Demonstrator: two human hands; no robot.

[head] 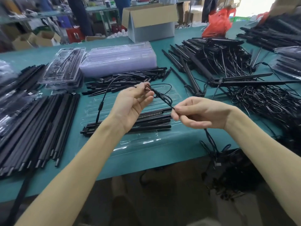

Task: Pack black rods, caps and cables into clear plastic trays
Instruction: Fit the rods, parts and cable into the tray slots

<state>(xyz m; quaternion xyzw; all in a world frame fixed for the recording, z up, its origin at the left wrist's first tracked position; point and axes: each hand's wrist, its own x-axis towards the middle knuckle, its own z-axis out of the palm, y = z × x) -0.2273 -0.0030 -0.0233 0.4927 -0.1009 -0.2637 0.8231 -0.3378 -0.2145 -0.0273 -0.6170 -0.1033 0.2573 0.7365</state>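
Head view: both hands are up over the open clear tray (138,145). The left hand (133,105) pinches one end of a thin black cable (162,98) at its fingertips. The right hand (198,115) pinches the same cable further along, and the slack hangs off the table edge in front of the tray. Black rods (149,122) already lie in the tray, under the hands. The cable pile (260,103) sits right of the tray and the empty tray stack (118,59) behind it. Looks like the cable step: next it likely needs coiling small, then seating beside those rods.
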